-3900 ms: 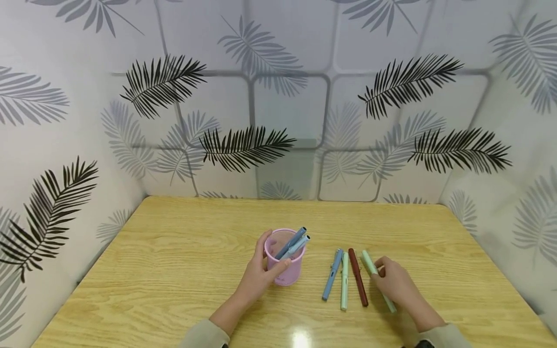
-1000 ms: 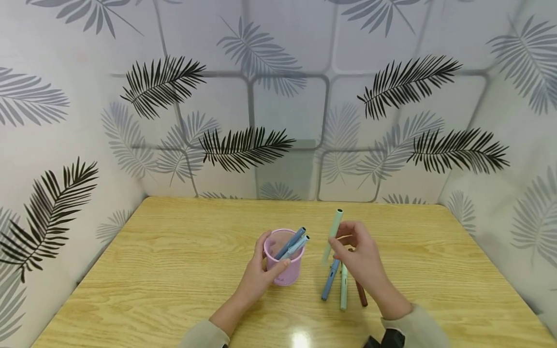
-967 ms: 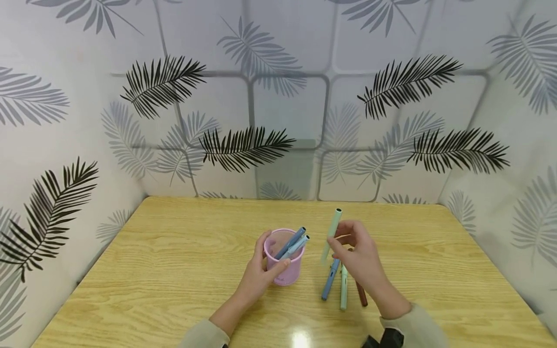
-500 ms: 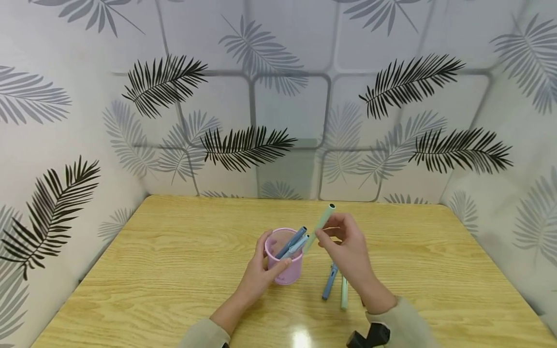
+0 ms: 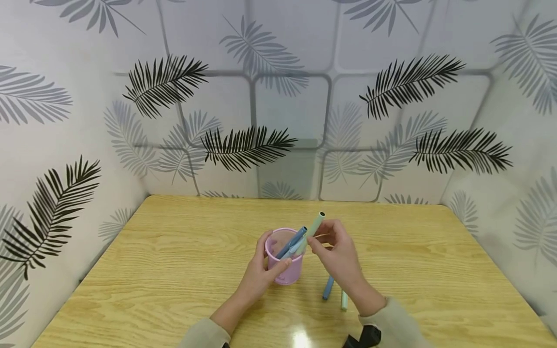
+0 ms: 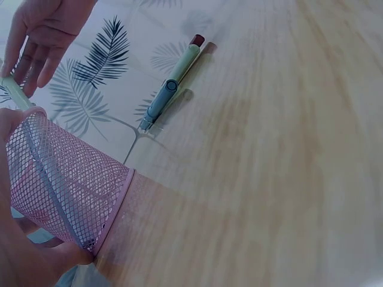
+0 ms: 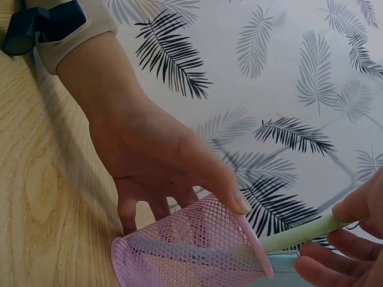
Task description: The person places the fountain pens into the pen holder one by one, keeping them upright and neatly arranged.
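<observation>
**Green pen tipped into the pink mesh cup, both hands on the job**

So the right hand [image 5: 337, 256] has a pale green pen [image 5: 310, 233] pinched between thumb and fingertips, other fingers loosely curled. The pen is tilted, its top end up and away from the person, its lower end dipping over the rim of the pink mesh cup [image 5: 285, 270]. In the right wrist view you can see the green barrel [image 7: 302, 234] crossing the cup's rim [image 7: 254, 245] with the fingertips [image 7: 353, 210] right on it.

The left hand [image 5: 261, 270] is wrapped around the cup from the left, thumb on the near side, fingers curling round the far side. The cup stands upright on the wooden table [image 5: 174, 270], about mid-table. Two blue pens [image 5: 292, 242] already lean in it, touching the green one near the rim.

Just right of the cup, on the table, lie a blue pen [image 5: 327, 289] and another light green pen [image 5: 344, 300], side by side.

Hard-to-see stuff: the right forearm covers most of those two in the head view. The left wrist view shows them better, blue pen [image 6: 160, 103], green one [image 6: 185, 63], plus a dark red tip [image 6: 196, 40] beyond them that the head view hides completely. Can't tell how deep the held pen's lower end sits in the cup.
</observation>
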Action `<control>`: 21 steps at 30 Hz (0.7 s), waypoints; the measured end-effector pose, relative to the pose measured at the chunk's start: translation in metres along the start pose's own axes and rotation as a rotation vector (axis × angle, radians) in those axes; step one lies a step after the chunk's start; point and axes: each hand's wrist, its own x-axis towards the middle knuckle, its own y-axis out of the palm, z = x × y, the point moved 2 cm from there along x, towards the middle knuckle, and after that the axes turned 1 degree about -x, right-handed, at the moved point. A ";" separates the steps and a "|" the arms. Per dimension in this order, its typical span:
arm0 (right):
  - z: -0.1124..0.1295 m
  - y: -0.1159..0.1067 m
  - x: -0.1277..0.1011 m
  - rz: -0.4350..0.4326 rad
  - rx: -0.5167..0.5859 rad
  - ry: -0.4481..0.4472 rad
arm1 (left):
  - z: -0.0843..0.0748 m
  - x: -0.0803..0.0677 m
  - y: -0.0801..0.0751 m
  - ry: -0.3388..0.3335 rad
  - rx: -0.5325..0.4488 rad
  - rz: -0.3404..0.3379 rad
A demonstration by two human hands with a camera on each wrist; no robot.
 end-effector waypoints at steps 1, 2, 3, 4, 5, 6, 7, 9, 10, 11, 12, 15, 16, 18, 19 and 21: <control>-0.001 0.000 -0.001 0.005 -0.006 0.005 | 0.000 0.000 0.000 0.000 -0.002 -0.001; -0.002 0.001 -0.001 0.010 -0.008 0.011 | 0.000 0.000 0.000 -0.001 -0.003 -0.001; -0.003 0.001 -0.002 0.015 -0.007 0.018 | 0.000 0.000 0.000 -0.003 -0.005 -0.001; -0.004 0.001 -0.003 0.021 -0.003 0.026 | -0.001 0.000 0.000 -0.005 -0.007 0.000; -0.006 0.001 -0.003 0.025 -0.001 0.033 | -0.001 0.000 0.001 -0.006 -0.007 -0.001; -0.007 0.001 -0.004 0.030 0.000 0.039 | -0.001 0.000 0.001 -0.008 -0.009 0.000; -0.008 0.001 -0.004 0.035 -0.002 0.047 | -0.001 0.000 0.001 -0.007 -0.009 0.000; -0.011 0.002 -0.005 0.043 -0.009 0.059 | -0.001 0.000 0.001 -0.007 -0.008 0.002; -0.012 0.002 -0.006 0.045 -0.016 0.064 | -0.001 0.000 0.001 -0.005 -0.008 0.003; -0.013 0.002 -0.007 0.046 -0.027 0.068 | 0.000 0.000 0.001 -0.005 -0.010 0.004; -0.014 0.002 -0.007 0.046 -0.039 0.070 | 0.000 0.000 0.001 -0.006 -0.011 0.006; -0.018 0.001 -0.009 0.040 -0.075 0.071 | 0.000 0.000 0.001 -0.008 -0.014 0.008; -0.019 0.000 -0.010 0.037 -0.083 0.068 | 0.000 0.000 0.001 -0.006 -0.015 0.008; -0.021 -0.001 -0.010 0.030 -0.098 0.062 | 0.000 0.000 0.001 -0.009 -0.017 0.005; -0.022 -0.001 -0.010 0.026 -0.102 0.054 | 0.000 0.000 0.001 -0.007 -0.016 0.003; -0.024 -0.002 -0.011 0.019 -0.108 0.044 | 0.000 0.000 0.001 -0.008 -0.021 0.002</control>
